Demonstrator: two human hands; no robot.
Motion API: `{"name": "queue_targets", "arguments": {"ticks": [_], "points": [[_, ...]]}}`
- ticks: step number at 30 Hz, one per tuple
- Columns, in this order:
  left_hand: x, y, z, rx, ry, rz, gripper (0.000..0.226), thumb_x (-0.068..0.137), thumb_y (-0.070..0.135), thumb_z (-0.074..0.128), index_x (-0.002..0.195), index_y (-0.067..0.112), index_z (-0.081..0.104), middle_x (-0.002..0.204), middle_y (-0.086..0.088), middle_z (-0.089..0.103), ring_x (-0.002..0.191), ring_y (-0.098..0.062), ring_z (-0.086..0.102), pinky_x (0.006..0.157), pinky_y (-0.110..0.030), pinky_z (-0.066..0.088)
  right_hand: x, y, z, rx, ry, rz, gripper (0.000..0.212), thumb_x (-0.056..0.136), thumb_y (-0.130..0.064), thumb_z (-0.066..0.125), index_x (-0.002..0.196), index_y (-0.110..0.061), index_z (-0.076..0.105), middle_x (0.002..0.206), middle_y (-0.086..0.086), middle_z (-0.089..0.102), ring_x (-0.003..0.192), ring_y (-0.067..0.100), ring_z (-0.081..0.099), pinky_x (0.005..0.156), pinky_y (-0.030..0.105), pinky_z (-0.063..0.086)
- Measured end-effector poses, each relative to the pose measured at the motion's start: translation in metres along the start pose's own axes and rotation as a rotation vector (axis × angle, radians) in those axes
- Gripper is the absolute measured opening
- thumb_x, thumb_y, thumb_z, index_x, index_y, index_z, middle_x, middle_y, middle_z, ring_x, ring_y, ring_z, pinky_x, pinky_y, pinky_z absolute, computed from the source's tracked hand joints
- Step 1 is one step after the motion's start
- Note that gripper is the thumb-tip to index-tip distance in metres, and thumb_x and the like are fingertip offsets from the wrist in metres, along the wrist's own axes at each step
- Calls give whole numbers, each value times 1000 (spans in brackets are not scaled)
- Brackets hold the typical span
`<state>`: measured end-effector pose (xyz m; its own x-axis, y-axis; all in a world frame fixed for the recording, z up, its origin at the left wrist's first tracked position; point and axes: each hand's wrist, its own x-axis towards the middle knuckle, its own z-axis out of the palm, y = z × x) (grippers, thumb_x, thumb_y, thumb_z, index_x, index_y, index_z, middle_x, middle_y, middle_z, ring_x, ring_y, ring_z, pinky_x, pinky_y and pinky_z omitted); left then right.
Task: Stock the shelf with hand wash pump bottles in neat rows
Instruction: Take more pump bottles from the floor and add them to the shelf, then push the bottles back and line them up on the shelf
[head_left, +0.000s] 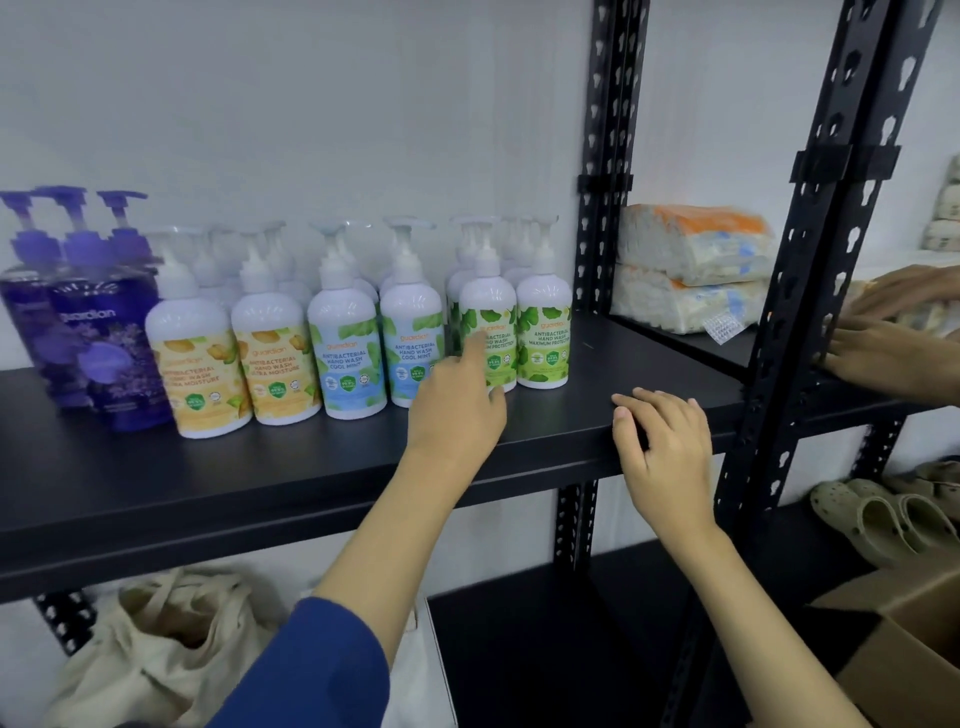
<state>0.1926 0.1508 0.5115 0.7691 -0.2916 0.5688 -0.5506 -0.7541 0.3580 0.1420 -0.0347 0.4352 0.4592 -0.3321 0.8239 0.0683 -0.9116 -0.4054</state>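
Observation:
Hand wash pump bottles stand in rows on the black shelf: purple bottles at the far left, then yellow-label bottles, blue-label bottles and green-label bottles on the right, with more bottles behind them. My left hand reaches over the shelf, index finger stretched out and touching the front of a green-label bottle; the other fingers are loosely curled and hold nothing. My right hand rests with its fingers over the shelf's front edge, to the right of the bottles.
Stacked wrapped packs lie on the neighbouring shelf behind the black uprights. Another person's hands work at the far right. Below are a cloth bag, beige clogs and a cardboard box.

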Motion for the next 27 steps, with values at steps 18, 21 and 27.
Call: {"name": "queue_targets", "arguments": {"ticks": [18, 21, 27], "points": [[-196, -111, -178, 705, 64, -436, 30, 100, 27, 38, 120, 13, 53, 115, -7, 58, 102, -29, 56, 65, -33, 35, -77, -276, -5, 345, -736, -501, 24, 88, -28, 51, 106, -23, 67, 101, -4, 66, 94, 20, 60, 71, 32, 47], [-255, -146, -213, 768, 69, -597, 29, 99, 25, 37, 119, 11, 55, 115, -9, 58, 99, -31, 58, 64, -33, 34, -118, -330, 10, 473, -821, -623, 23, 88, -28, 53, 103, -20, 69, 98, -2, 67, 92, 22, 60, 72, 32, 46], [-381, -203, -254, 767, 101, -952, 26, 96, 22, 42, 112, 7, 56, 108, -11, 58, 99, -35, 58, 70, -40, 46, -223, -422, 33, 650, -1013, -835, 23, 91, -27, 49, 99, -16, 68, 95, 2, 67, 88, 24, 60, 72, 37, 51]]}}
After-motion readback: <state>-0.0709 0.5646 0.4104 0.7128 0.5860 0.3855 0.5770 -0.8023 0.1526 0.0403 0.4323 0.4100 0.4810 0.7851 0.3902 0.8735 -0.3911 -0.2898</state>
